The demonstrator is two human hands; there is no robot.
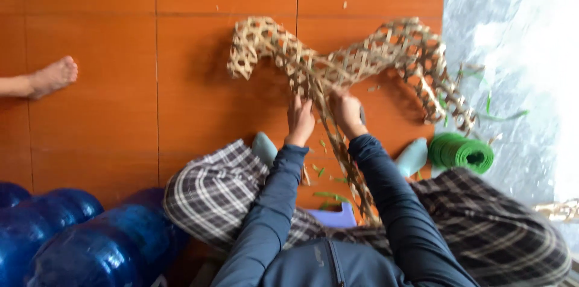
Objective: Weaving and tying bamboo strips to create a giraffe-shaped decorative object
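On the orange floor, both hands — left hand (300,119), right hand (346,112) — grip woven bamboo lattice (338,64), fingers hidden.

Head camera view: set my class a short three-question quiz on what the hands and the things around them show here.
1. True or false: both hands touch the woven bamboo lattice.
2. Which colour is the roll beside the person's right knee: A red, B green, C white?
3. Fill in: the lattice lies on an orange tiled ____.

Key:
1. True: left hand and right hand both grip its strips.
2. B.
3. Floor.
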